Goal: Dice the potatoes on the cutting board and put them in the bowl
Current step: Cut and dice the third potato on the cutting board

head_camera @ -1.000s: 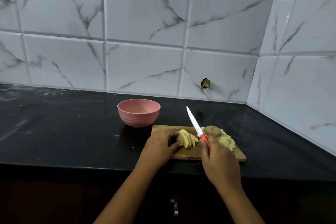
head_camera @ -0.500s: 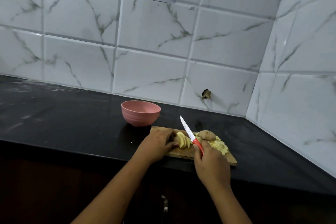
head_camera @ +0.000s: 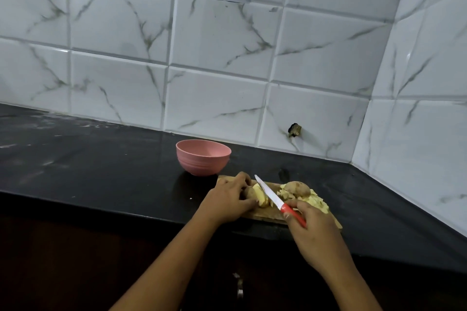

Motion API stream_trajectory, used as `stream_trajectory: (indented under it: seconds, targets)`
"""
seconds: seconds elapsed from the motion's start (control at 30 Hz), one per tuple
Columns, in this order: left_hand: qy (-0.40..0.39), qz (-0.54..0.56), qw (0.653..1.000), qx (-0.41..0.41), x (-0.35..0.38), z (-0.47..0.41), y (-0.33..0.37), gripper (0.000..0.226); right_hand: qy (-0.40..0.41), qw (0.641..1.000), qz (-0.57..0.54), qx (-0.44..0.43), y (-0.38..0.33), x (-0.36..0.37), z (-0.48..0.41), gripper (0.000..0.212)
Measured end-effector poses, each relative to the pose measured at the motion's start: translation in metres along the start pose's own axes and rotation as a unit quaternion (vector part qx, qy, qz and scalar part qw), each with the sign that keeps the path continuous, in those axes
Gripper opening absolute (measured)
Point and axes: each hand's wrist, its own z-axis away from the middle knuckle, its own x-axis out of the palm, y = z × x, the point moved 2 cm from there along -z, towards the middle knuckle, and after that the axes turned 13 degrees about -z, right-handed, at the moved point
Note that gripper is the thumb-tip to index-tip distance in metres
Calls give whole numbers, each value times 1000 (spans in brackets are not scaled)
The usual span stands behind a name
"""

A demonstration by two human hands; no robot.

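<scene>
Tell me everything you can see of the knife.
The knife has a pale, pointed blade and a red handle that looks plastic. The right hand grips the handle, fingers curled round it, hiding its end. The knife slants over the cutting board, tip pointing away and leftward, toward the wall. Its blade lies along the cut face of the sliced potato, which the left hand holds; whether the edge touches it cannot be told.

Sliced potato (head_camera: 260,197) on board (head_camera: 265,214); pink bowl (head_camera: 203,158) empty.
</scene>
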Motion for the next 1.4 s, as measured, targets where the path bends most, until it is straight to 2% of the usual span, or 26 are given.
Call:
stream_trajectory:
  seconds: [0.17,0.33,0.43,0.53,0.77,0.93,1.17,1.4]
  targets:
    - [9,5,1000,-14,-1,0,-2,32,-19,999,37,5,-7,-3,17,39]
    - [5,-17,1000,-16,-1,0,-1,31,5,988,144,-53,-16,-2,17,41]
    - [-24,-44,999,-18,1,-1,-1,36,8,975,213,-58,-17,0,8,41]
    - [-36,-69,997,-20,0,0,0,41,7,971,236,-47,-14,0,-1,41]
    - [-21,5,1000,-18,-1,-1,-4,36,-5,990,140,-32,-10,0,-15,42]
    - [19,72,997,-21,-1,-3,-9,21,-38,995,91,-10,-14,11,-18,42]
    - [45,113,992,-42,-1,-3,-10,16,-75,995,71,-10,-20,30,-10,42]
    - [17,114,991,-65,-2,-5,-11,23,-75,994,74,-6,-28,25,-8,43]
